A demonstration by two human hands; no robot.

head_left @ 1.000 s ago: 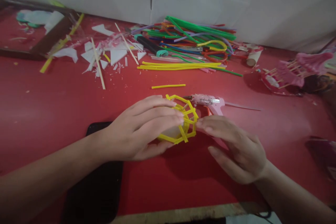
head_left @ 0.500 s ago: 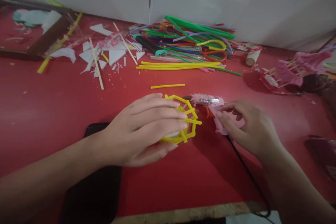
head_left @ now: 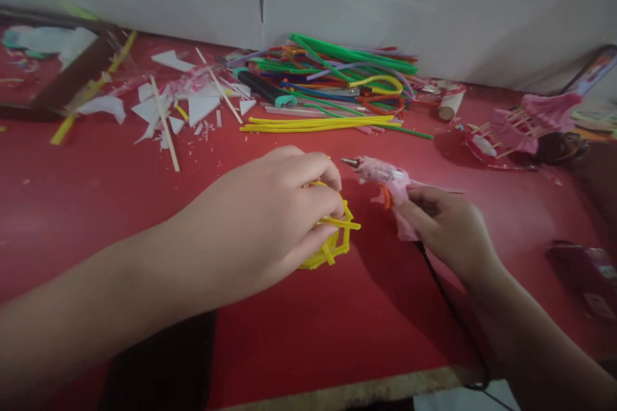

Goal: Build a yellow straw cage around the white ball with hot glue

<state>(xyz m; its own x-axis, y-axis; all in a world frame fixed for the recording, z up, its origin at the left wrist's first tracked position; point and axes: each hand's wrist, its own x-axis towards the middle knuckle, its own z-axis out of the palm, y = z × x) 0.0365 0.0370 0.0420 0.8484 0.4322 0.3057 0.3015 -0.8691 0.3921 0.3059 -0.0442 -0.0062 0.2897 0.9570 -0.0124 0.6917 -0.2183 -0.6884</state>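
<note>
A round frame of yellow sticks (head_left: 346, 237) sits on the red table, mostly hidden beneath my left hand (head_left: 289, 205). The fingers of that hand curl down over it at its upper side; what the fingertips pinch is hidden. To the right, my right hand (head_left: 448, 225) grips the handle of a pink glue gun (head_left: 383, 172) by its rear. The gun's metal nozzle points left, a short way from my left fingers. An orange trigger and a black cord show on the gun.
Yellow sticks (head_left: 318, 123) lie behind my hands, before a pile of coloured sticks (head_left: 357, 64). White scraps (head_left: 202, 106) are at the back left, a pink model (head_left: 515, 128) at the right. A black phone-like slab (head_left: 159, 359) lies near the front edge.
My left hand has moved forward and its fingers have bent over the frame, covering the short yellow stick's place. My right hand has closed on the glue gun, whose nozzle has risen slightly.
</note>
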